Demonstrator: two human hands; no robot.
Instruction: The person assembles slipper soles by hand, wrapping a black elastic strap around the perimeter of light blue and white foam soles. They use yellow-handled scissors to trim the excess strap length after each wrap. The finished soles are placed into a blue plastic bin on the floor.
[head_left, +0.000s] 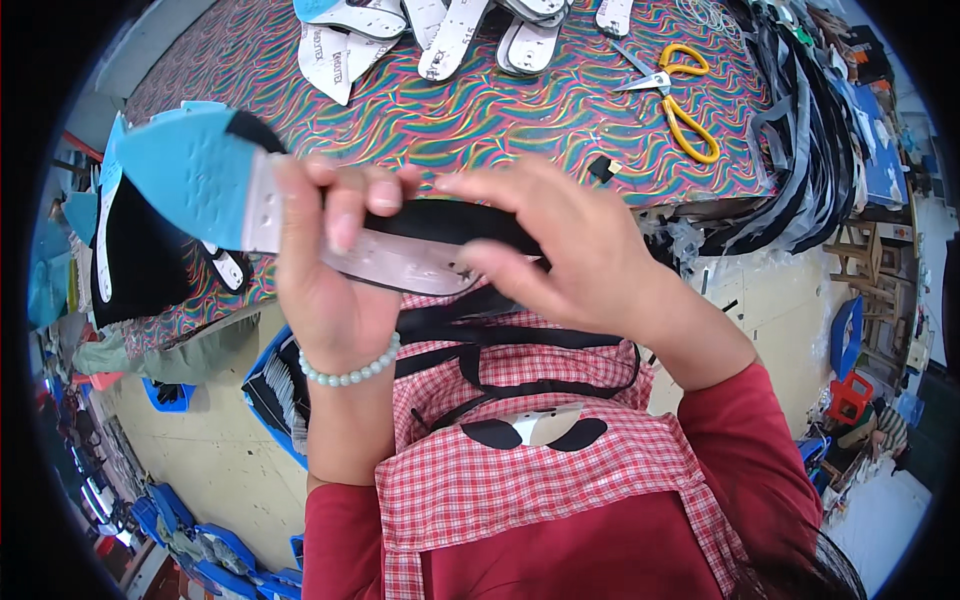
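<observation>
An insole board (192, 172) with a blue pointed toe part and a pale, shiny heel part is held up in front of me, tilted. Black material lines its far side and edge. My left hand (338, 262), with a beaded bracelet at the wrist, is closed round its middle. At the heel end my right hand (568, 238) curves over the board, thumb on the pale face and fingers at the black material. What the right fingertips press on is partly hidden.
Yellow-handled scissors (668, 85) lie spread on the patterned tablecloth (480, 130). White insole pieces (455, 40) are scattered along the far edge. Black material (140, 250) hangs at the table's left side. Black strips (790, 170) hang at the right, and a blue bin (275, 390) stands below.
</observation>
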